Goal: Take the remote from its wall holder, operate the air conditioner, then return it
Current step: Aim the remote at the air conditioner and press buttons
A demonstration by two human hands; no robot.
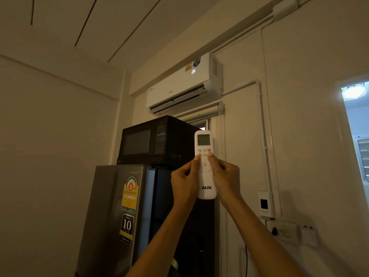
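I hold a white remote [205, 144] marked AUX upright in both hands, pointed up at the air conditioner [179, 86]. My left hand [184, 180] grips its left side, thumb on the upper left buttons. My right hand [224, 176] grips the right side, thumb tip just below the red button. The wall unit is high on the wall, its louvre open and its display lit with "25". A white wall holder [265, 203] with a dark slot hangs on the wall to the lower right, with nothing in it.
A black microwave [151, 142] sits on a grey fridge [117, 216] right behind my hands. White conduit pipes [263, 136] run down the wall to a socket [281, 231]. A bright doorway [357, 124] opens at the right edge.
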